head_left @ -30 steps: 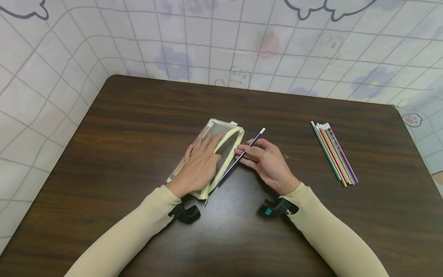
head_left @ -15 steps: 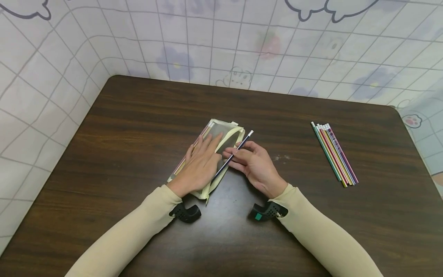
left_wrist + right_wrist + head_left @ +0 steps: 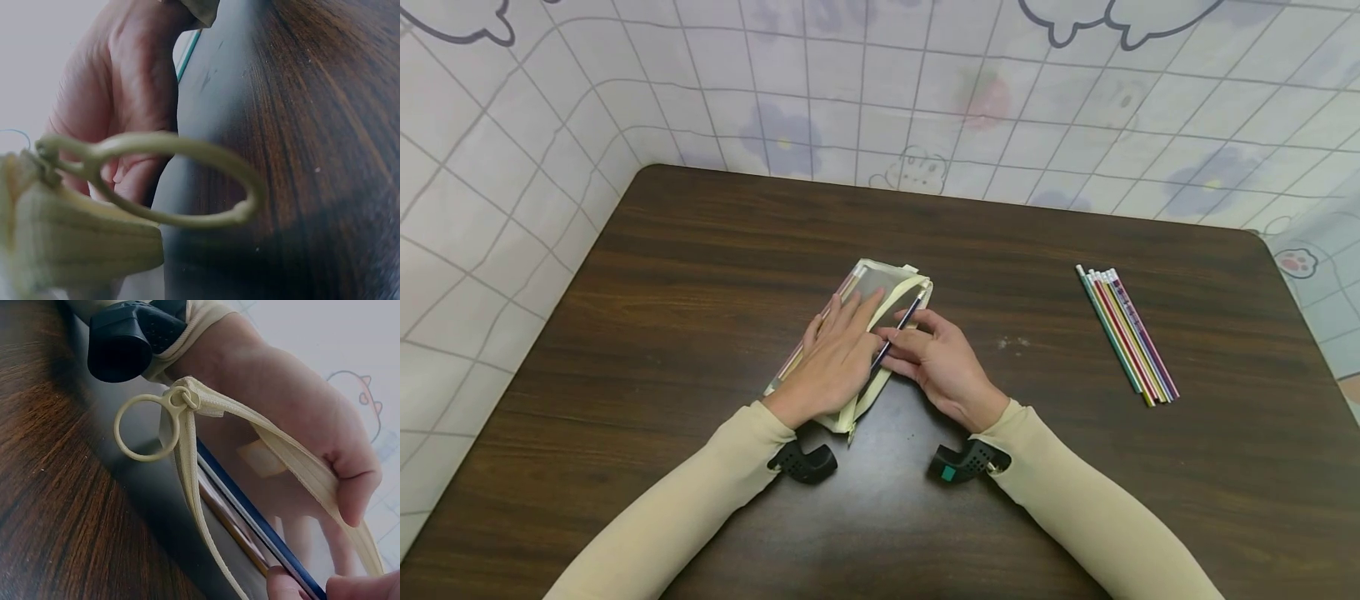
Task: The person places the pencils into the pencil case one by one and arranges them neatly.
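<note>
In the head view my left hand (image 3: pixel 829 360) presses flat on a pale yellow, see-through pencil pouch (image 3: pixel 886 273), its fingers spread and its thumb at the edge of the unzipped opening. My right hand (image 3: pixel 946 362) pinches a dark blue pencil (image 3: pixel 912 308) with a white eraser end. The pencil lies slantwise along the opening, its lower end inside the pouch. Through the pouch's left side show pencils (image 3: pixel 792 358) lying lengthwise. The right wrist view shows the blue pencil (image 3: pixel 247 515) between the zipper edges, near the ring-shaped zipper pull (image 3: pixel 119 440).
Several coloured pencils (image 3: pixel 1127 337) lie side by side at the right of the dark wooden table (image 3: pixel 700 225). A patterned, grid-lined cloth (image 3: pixel 820 83) hangs behind the table. Each wrist carries a black camera, the left one (image 3: pixel 805 463) close to the pouch's lower end.
My right hand has moved left with the blue pencil, from beside the pouch into its opening. The left hand stays where it was on the pouch.
</note>
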Demonstrator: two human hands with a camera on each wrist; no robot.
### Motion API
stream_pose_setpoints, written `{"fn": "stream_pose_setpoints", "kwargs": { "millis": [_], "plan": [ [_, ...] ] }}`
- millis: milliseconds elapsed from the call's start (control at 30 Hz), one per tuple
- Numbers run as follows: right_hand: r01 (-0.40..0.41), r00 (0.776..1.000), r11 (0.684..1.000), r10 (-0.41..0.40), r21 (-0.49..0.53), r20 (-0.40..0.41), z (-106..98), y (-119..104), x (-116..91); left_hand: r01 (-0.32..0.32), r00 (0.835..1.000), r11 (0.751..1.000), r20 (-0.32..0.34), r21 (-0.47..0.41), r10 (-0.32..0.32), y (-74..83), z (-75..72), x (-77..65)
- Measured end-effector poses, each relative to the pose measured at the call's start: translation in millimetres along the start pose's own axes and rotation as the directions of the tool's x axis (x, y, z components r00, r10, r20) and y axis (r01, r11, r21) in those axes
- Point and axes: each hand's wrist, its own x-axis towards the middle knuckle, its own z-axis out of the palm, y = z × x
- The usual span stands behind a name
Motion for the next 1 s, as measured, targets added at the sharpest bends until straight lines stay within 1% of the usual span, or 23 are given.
{"fn": "stream_pose_setpoints", "kwargs": {
  "millis": [167, 300, 400, 600, 733, 1000],
  "plan": [
    [-0.026, 0.999, 0.999, 0.027, -0.031, 0.034, 0, -2, -1, 0.002, 1.000, 1.000, 0.012, -0.016, -0.002, -0.7, -0.7, -0.8],
    [-0.054, 0.996, 0.998, 0.057, -0.045, 0.069, 0, -5, -4, 0.009, 1.000, 1.000, 0.010, -0.005, -0.009, -1.0, -1.2, -1.0],
    [-0.060, 0.995, 0.997, 0.065, -0.053, 0.080, 1, -7, -5, 0.010, 1.000, 1.000, 0.008, 0.006, -0.010, -0.5, -1.7, -1.2],
    [-0.036, 0.994, 0.996, 0.043, -0.080, 0.097, 1, -11, -9, 0.000, 1.000, 1.000, 0.009, 0.020, 0.000, -0.5, -2.7, -2.0],
    [-0.018, 0.995, 0.996, 0.027, -0.089, 0.091, -1, -15, -10, -0.009, 1.000, 0.999, 0.007, 0.032, 0.009, -0.9, -4.9, -2.8],
    [0.013, 0.997, 0.994, -0.005, -0.107, 0.071, -8, -24, -15, 0.011, 1.000, 1.000, -0.003, 0.027, -0.011, 0.6, -7.9, -2.3]
  ]
}}
